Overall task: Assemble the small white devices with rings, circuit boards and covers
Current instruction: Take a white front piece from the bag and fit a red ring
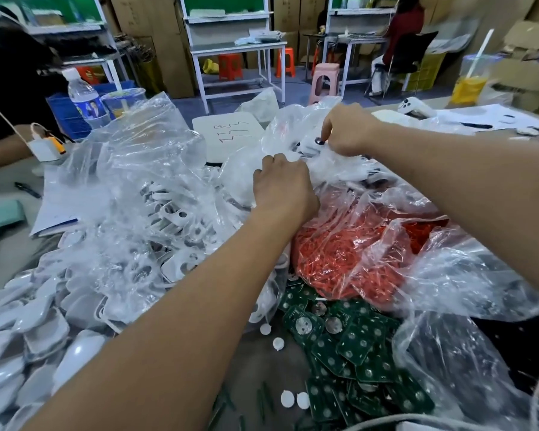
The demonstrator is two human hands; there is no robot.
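Both my arms reach to the far middle of the table. My left hand (282, 181) grips the crumpled edge of a clear plastic bag (296, 135). My right hand (347, 130) pinches a small white device with a dark round part (316, 144) at that bag's mouth. A clear bag of red rings (349, 253) lies below my hands. Green circuit boards (349, 346) are heaped in front of it. White covers (44, 325) pile up at the near left, with more white shells (175, 213) inside another clear bag.
A few small white discs (277, 343) lie loose on the table. A water bottle (86, 99) and a cup (123, 102) stand at the far left beside another person's arm. A white phone (414, 107) and papers lie far right. Workbenches and stools stand behind.
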